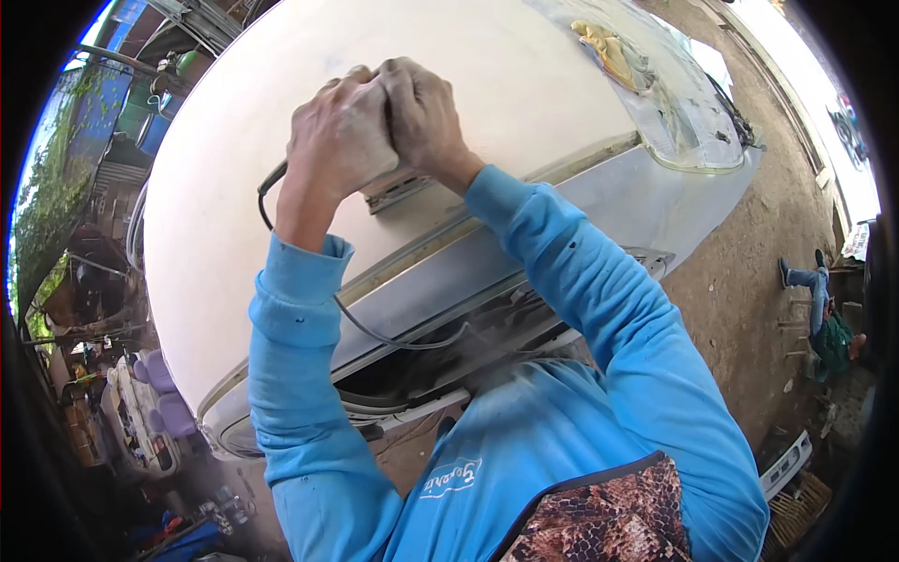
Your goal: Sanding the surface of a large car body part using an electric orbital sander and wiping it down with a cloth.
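Both my hands, dusty and side by side, are closed over a power sander (398, 193) pressed flat on the whitish roof (506, 94) of a vehicle. My left hand (342, 131) wraps the tool from the left. Against it, my right hand (423, 117) grips from the right. Most of the sander's body is hidden beneath my fingers; only its lower edge and pad show. A dark cord (267, 187) leaves it by my left wrist, and a grey length of cable (403, 344) hangs past the roof edge below.
A yellowish cloth (613, 56) lies by the plastic-covered windshield (688, 112). Below the roof edge is an open side window (440, 342). Purple seats (169, 393) and clutter stand at left. A person (824, 318) is on the dirt ground at far right.
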Action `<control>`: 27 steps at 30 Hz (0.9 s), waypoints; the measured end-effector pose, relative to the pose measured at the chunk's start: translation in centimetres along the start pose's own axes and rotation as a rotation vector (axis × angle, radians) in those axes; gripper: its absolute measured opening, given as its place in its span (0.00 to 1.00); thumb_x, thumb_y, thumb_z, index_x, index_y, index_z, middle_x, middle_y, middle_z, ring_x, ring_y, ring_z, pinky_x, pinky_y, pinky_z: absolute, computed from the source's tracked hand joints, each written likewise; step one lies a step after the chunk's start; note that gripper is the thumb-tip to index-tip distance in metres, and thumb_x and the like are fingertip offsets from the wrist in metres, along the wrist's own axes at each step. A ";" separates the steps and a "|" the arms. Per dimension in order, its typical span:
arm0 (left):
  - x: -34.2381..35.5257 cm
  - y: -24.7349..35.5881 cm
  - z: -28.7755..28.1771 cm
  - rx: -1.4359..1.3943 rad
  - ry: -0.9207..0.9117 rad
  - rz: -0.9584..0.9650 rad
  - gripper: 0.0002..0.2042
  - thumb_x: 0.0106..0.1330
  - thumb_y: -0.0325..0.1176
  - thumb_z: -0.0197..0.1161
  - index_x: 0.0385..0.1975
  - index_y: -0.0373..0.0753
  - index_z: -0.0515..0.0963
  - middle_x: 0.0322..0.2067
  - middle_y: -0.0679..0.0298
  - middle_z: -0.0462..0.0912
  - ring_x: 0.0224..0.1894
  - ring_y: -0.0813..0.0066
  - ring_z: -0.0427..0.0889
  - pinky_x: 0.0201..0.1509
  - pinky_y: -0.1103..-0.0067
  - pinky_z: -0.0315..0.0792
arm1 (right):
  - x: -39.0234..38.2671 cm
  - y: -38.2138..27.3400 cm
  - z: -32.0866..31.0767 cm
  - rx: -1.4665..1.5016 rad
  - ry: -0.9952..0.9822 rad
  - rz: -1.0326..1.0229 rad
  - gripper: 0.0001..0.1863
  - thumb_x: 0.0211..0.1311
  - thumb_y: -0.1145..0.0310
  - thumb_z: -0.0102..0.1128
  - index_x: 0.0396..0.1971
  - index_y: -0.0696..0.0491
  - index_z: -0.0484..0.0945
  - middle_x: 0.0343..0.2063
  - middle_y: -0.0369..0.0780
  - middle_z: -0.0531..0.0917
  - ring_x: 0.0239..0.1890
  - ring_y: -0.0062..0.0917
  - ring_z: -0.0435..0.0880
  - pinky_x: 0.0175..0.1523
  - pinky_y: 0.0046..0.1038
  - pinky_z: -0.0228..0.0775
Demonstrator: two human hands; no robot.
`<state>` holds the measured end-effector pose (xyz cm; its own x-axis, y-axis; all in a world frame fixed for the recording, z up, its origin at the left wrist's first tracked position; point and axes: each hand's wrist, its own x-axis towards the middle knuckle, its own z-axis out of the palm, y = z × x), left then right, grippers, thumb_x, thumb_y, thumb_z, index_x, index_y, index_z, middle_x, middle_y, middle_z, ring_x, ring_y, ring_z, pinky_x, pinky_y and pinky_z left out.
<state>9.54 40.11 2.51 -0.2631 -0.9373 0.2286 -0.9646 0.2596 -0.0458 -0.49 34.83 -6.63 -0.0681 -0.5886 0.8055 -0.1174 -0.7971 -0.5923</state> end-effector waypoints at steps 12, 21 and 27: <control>8.0 10.1 2.4 -0.074 -0.008 0.343 0.13 0.56 0.34 0.65 0.41 0.41 0.86 0.46 0.59 0.87 0.49 0.58 0.87 0.51 0.66 0.81 | -0.1 9.3 -14.5 -0.564 0.042 -0.142 0.28 0.81 0.55 0.30 0.38 0.61 0.77 0.29 0.48 0.83 0.31 0.37 0.82 0.43 0.38 0.73; 5.6 9.9 2.5 -0.080 0.061 0.293 0.15 0.54 0.36 0.68 0.43 0.42 0.86 0.45 0.58 0.87 0.48 0.59 0.88 0.51 0.68 0.81 | -0.3 5.0 -12.5 0.331 0.160 0.625 0.31 0.81 0.48 0.31 0.43 0.59 0.80 0.34 0.42 0.84 0.38 0.26 0.82 0.48 0.30 0.75; 0.8 4.0 0.9 -0.025 0.023 0.123 0.14 0.52 0.33 0.65 0.39 0.36 0.83 0.43 0.56 0.86 0.47 0.55 0.86 0.52 0.65 0.80 | -1.4 2.6 -5.4 -0.210 -0.137 0.008 0.12 0.73 0.65 0.48 0.39 0.59 0.75 0.31 0.49 0.81 0.32 0.44 0.83 0.41 0.41 0.74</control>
<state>5.48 40.18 1.58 -0.3790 -0.8923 0.2454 -0.9242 0.3784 -0.0512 -6.10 34.28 -9.23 0.0635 -0.6190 0.7829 -0.3213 -0.7554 -0.5712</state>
